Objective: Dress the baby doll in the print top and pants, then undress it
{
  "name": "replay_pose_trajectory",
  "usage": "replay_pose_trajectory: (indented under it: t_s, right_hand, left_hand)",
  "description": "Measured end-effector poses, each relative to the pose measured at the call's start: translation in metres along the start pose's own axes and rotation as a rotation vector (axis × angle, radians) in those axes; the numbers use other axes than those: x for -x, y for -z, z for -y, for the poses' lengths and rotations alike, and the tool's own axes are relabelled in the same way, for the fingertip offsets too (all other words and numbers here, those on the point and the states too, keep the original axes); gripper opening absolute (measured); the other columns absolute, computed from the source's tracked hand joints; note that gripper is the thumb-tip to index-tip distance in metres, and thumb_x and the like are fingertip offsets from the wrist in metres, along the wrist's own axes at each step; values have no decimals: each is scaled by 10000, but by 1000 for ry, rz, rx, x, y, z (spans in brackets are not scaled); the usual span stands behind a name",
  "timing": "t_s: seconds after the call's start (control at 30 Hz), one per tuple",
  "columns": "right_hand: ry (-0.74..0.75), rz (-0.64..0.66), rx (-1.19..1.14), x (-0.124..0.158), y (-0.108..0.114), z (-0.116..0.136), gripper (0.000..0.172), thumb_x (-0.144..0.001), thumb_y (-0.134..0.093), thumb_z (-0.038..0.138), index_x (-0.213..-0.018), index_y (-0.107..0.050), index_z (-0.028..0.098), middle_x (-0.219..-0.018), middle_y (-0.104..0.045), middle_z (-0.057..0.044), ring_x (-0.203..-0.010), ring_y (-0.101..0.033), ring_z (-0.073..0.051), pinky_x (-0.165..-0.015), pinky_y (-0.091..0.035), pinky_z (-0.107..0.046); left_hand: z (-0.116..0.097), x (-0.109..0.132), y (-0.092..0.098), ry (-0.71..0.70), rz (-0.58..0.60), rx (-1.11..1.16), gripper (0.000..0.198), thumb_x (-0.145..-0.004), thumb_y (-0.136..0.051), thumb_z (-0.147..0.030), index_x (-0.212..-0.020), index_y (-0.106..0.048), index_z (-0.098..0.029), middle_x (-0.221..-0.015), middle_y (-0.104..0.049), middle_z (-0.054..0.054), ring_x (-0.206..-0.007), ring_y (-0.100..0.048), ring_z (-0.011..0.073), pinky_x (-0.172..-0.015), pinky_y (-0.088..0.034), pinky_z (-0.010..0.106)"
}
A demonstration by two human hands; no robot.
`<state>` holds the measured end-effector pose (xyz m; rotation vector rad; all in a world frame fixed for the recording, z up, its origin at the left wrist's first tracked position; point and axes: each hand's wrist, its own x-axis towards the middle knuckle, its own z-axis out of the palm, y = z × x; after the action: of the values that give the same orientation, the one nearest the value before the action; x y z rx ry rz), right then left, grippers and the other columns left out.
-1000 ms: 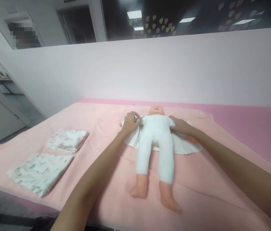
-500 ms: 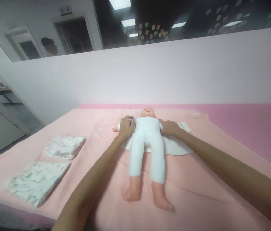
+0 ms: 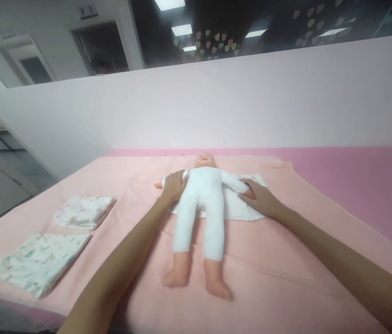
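right hand [image 3: 261, 198] holds the doll's hand [image 3: 249, 192].

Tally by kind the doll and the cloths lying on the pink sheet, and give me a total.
Doll: 1
White cloth, spread partly under the doll: 1
Folded printed cloths: 2
Total: 4

Open lane over pink blanket [image 3: 279, 264] between baby doll [image 3: 205, 188] and right forearm [image 3: 321, 243]; another between left forearm [image 3: 119, 262] and folded printed cloths [image 3: 85, 211] [image 3: 43, 262]. White wall [image 3: 251, 102] blocks far side.
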<state>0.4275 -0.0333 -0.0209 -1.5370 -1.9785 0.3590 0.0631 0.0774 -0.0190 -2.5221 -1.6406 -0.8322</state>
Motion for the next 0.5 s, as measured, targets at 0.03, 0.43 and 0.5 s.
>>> replay_pose_trajectory:
  t_s: [0.03, 0.43, 0.5]
  right_hand:
    - [-13, -4, -24, 3, 0, -4, 566, -977, -574, 535, -1489, -527, 296, -1454, -596, -50, -1287, -601, -270, -1083, -495, -402]
    - [16, -29, -132, 4, -5, -12, 586, -1014, -532, 495, -1572, -520, 317, -1461, -604, -44, -1330, -571, -263, -1158, -445, -432]
    - [6, -37, -132, 4, -6, -15, 588, -1008, -548, 496, -1568, -523, 319, -1442, -615, -43, -1312, -581, -255, -1153, -449, -424]
  left_hand:
    - [1, 0, 0, -2, -3, 6, 572, -1105, -234, -516, -1496, -499, -195, -1404, -644, 142, -1228, -563, 347, -1108, -390, 534]
    - [-61, -37, 43, -87, -229, 335, 279, -1039, -510, -435, -1179, -663, -248, -1271, -697, 74, -1194, -598, 267, -1074, -449, 421]
    - [-93, -44, 44, -317, -64, 317, 274, -1029, -535, -425, -1210, -660, -261, -1280, -693, 63, -1203, -602, 257, -1092, -438, 407]
